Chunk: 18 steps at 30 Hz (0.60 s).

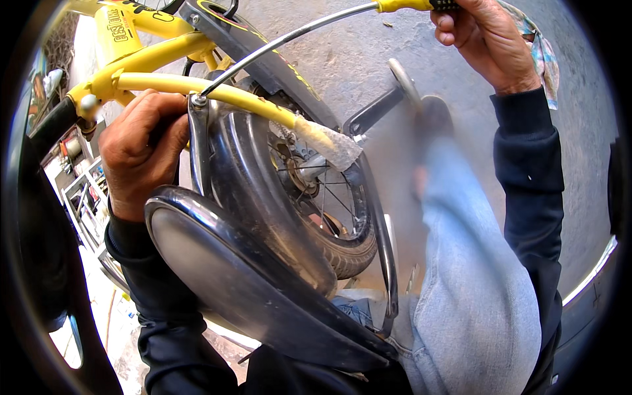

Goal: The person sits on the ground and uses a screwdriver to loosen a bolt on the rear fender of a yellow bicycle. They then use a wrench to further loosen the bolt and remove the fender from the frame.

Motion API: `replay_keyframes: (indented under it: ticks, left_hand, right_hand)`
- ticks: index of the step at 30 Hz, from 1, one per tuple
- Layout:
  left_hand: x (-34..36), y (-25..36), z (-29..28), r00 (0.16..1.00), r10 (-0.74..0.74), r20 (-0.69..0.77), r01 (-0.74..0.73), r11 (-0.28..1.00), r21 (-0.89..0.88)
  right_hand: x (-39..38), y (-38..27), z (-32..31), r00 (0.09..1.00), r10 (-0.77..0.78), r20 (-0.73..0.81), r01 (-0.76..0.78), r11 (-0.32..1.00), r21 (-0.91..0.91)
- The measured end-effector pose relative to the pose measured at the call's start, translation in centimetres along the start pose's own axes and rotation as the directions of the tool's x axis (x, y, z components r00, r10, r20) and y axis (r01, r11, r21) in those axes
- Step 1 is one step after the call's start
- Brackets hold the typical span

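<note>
My left hand (141,151) has its fingers curled round the top of a black metal stay (197,145), beside a bolt (199,99) by the yellow bicycle frame (161,46). My right hand (487,49), at top right, grips the yellow-and-black end (401,5) of a long silver rod (289,36) that arcs down to that bolt. Below are a wheel (349,257) with a black mudguard and a black curved padded part (217,257). A yellow tube (250,102) has translucent wrapping at its end.
A metal pedal arm (378,108) stands out over the concrete floor (329,46). My jeans-clad leg (474,276) is right of the wheel. A patterned cloth (546,72) lies at top right. A white rack (89,197) with clutter is at the left edge, beside a dark object (39,250).
</note>
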<state>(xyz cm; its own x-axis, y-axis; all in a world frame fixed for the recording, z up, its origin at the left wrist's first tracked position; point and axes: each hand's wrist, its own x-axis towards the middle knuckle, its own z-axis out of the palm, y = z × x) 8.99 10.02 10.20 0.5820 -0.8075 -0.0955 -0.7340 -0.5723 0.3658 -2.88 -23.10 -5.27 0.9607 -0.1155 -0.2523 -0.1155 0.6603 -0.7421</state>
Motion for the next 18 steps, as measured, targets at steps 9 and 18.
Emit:
replay_keyframes:
  ticks: [9, 18]
  left_hand:
    - [0.0, 0.0, -0.1, 1.000, -0.009, 0.008, 0.009, 1.000, 0.005]
    - [-0.1, -0.1, 0.0, 1.000, -0.015, 0.011, 0.015, 1.000, 0.004]
  right_hand:
    - [-0.1, 0.0, -0.5, 0.996, -0.026, 0.085, 0.026, 1.000, -0.002]
    - [-0.1, -0.7, -0.8, 0.986, -0.057, 0.159, 0.073, 0.993, -0.094]
